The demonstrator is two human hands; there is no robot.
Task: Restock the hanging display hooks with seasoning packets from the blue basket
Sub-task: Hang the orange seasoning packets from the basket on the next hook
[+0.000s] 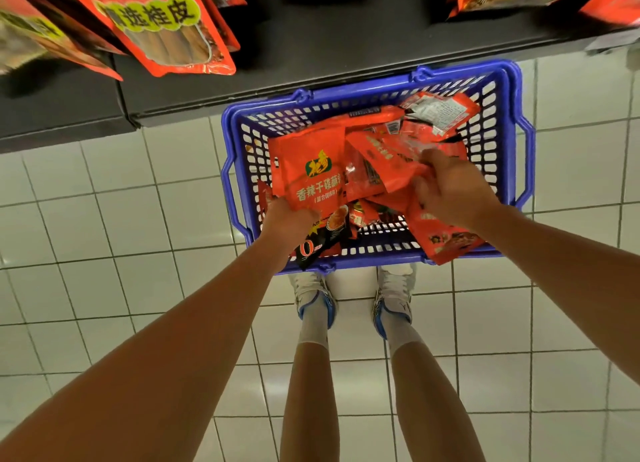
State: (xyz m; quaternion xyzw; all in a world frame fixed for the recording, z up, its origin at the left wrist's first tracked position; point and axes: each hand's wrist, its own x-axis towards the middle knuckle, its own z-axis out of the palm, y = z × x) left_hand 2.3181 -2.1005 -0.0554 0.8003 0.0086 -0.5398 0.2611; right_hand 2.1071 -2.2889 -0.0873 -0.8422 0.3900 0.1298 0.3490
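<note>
Standing over the blue basket (372, 84) on the white tiled floor (104, 219), just below the dark shelf base (311, 53), I list what is at hand. Item: my left hand (289, 224), fingers curled round the lower edge of a large red packet (308, 171) with a green logo, lifted clear of the heap. Item: my right hand (450, 191), fingers bent down into the pile of red seasoning packets (408, 143); it seems to pinch the edge of one, though the blur leaves the grip unsure. Item: one packet (446, 243) draped over the near rim, liable to slide out. Item: hanging packets (162, 29) already on display above — the hooks themselves lie outside the view. To do this step well, I judge I should take packets of one kind only, stack them face-up with their punched tops aligned the same way, and hold them near that top edge, so each slips onto its hook without fumbling. Slick film — a firm pinch is better than a loose handful.
</note>
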